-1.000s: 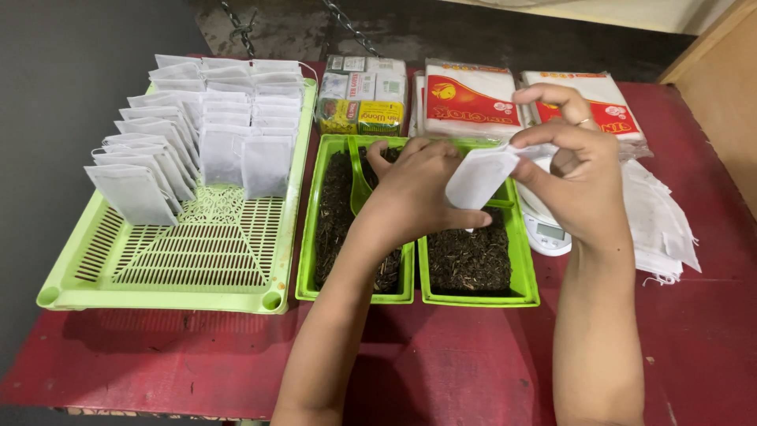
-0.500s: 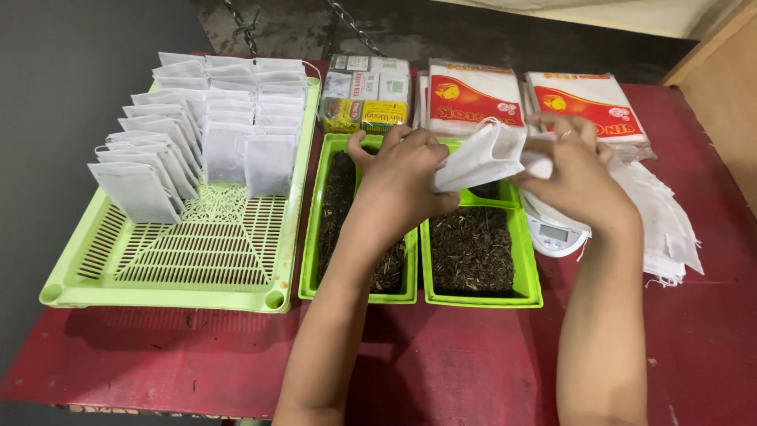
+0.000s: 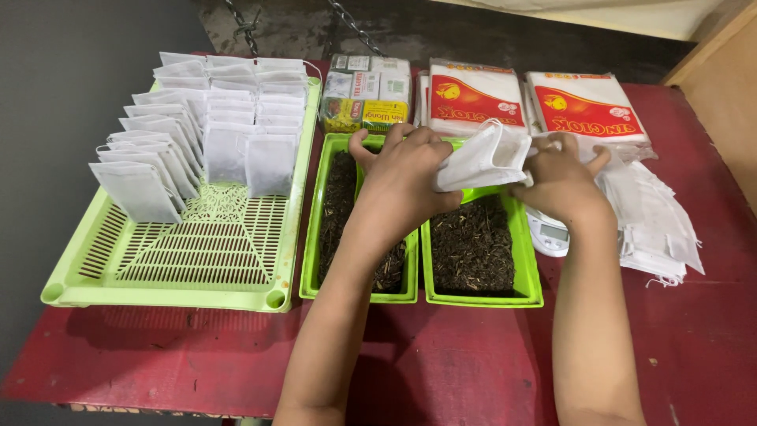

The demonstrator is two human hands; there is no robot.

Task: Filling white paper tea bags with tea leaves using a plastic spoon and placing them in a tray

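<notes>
Both my hands hold one small white pouch (image 3: 487,155) above the far end of the right green tray (image 3: 530,268), which is full of dark loose tea. My left hand (image 3: 400,175) grips the pouch's left side. On the other side, my right hand (image 3: 561,177) pinches its right edge, and the pouch's mouth gapes open. A second green tray (image 3: 315,237) of the same dark tea lies under my left forearm.
A large green slotted basket (image 3: 158,272) at left holds several rows of upright filled white pouches (image 3: 197,126). A stack of empty white pouches (image 3: 654,217) lies at right beside a small white scale (image 3: 548,235). Red-and-white packets (image 3: 473,99) and small boxes (image 3: 367,93) line the back.
Both hands have lowered the pouch toward the right tray and drawn its mouth open; a second ago it was held higher and nearer to me.
</notes>
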